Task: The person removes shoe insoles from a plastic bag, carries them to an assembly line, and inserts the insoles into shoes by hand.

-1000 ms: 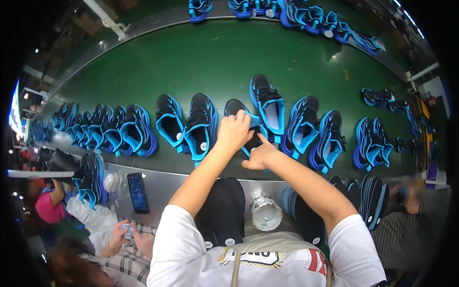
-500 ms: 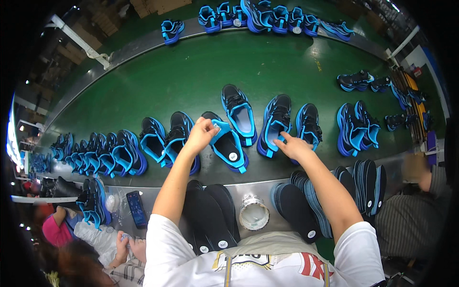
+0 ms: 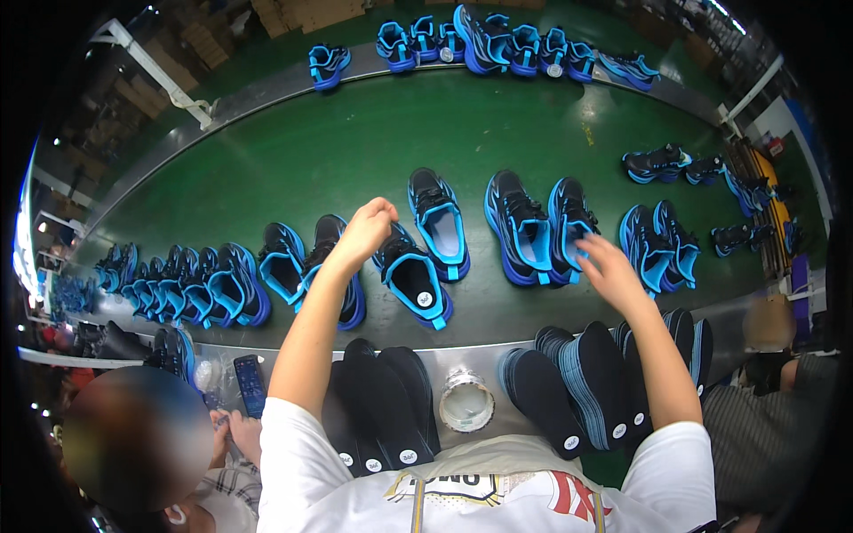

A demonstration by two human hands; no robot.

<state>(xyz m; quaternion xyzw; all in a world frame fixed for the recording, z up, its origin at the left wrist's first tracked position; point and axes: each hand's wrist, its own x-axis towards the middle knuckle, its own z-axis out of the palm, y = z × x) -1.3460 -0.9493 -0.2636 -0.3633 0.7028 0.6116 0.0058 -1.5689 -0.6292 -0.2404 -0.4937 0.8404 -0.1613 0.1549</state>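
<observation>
My left hand [image 3: 370, 229] is closed at the toe end of a black and blue sneaker [image 3: 410, 277]; whatever its fingers hold is hidden. A round white label shows on the dark insole inside that sneaker. Just beyond it stands another sneaker [image 3: 437, 222] with a pale inside. My right hand [image 3: 611, 268] is open, fingers spread, at the right side of a sneaker [image 3: 570, 226] with a pale insole. Close against that one, on its left, stands a matching sneaker [image 3: 519, 231], heel toward me.
Stacked black insoles [image 3: 391, 400] lie left of a tape roll [image 3: 466, 401], and more insole stacks [image 3: 582, 377] lie right of it. Sneakers line the green belt [image 3: 355, 133] leftward. Sneakers [image 3: 524, 49] stand along the far ledge. A person [image 3: 235, 435] sits lower left near a phone [image 3: 251, 384].
The two sneakers on the right now stand closer together. My right hand has left the left one and moved right. My left hand has shifted up and left, off the sneaker's tongue.
</observation>
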